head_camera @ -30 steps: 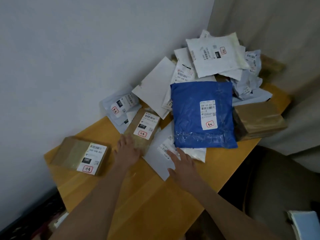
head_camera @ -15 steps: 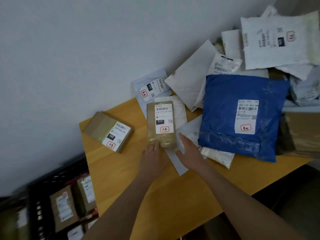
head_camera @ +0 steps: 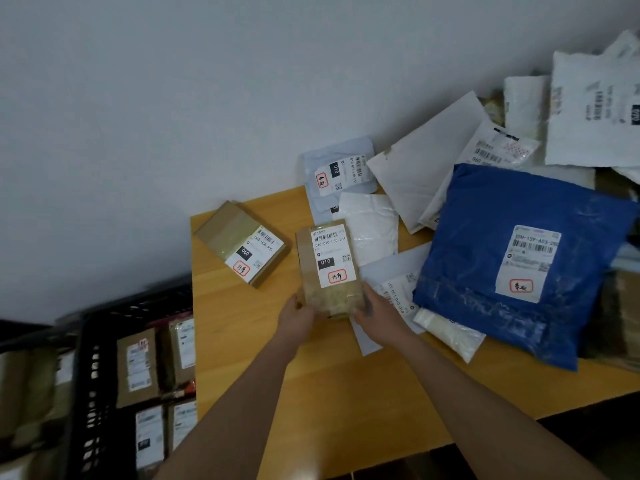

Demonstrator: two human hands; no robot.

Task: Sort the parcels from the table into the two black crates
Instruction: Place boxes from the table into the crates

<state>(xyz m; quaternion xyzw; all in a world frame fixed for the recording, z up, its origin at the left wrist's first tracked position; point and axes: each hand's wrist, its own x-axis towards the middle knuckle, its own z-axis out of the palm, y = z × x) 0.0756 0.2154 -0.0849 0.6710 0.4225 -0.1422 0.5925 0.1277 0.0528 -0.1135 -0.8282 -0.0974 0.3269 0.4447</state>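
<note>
Both hands hold the near end of the brown parcel marked 010, left hand and right hand with fingers curled round its corners, its long axis pointing away over the worktop, the black crate lying down-left, nearer the left hand.

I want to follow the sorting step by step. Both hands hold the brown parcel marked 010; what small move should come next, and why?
Probably lift the brown parcel clear and carry it left toward the black crate. The left hand and right hand already grip its near end, and brown labelled parcels already lie in that crate.
</note>
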